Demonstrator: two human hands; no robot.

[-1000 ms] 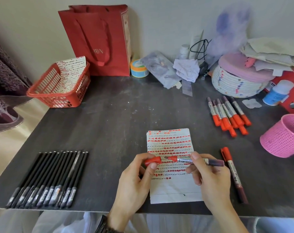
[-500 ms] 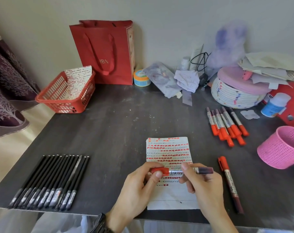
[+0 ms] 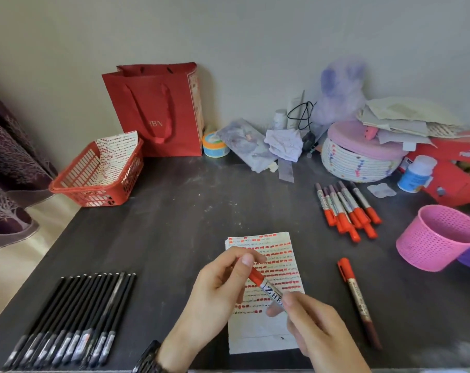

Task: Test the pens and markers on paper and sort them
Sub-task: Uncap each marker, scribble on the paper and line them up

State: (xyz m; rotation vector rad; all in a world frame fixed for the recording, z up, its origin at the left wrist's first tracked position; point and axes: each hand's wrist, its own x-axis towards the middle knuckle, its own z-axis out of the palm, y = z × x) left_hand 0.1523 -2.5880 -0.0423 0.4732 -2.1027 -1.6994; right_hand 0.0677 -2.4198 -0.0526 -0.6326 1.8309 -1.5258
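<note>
I hold a red-capped marker [image 3: 266,288] slanted above the test paper [image 3: 266,329], which is covered in rows of red marks. My left hand [image 3: 217,294] pinches the red cap end. My right hand [image 3: 317,329] grips the barrel lower down. The cap sits on the marker. One capped red marker [image 3: 356,294] lies alone to the right of the paper. Several red markers [image 3: 345,208] lie bunched at the back right. A row of black pens [image 3: 75,319] lies at the front left.
A red basket [image 3: 75,188] holding a marked sheet stands at the back left, beside a red paper bag [image 3: 158,111]. A pink mesh cup [image 3: 438,238] stands at the right edge. Clutter, a woven lidded basket [image 3: 360,162] and a white bottle [image 3: 416,173] line the wall.
The cap, held apart from the tip a second ago, has been pushed onto the marker. The marker has swung from level to slanted, and the camera has tilted up.
</note>
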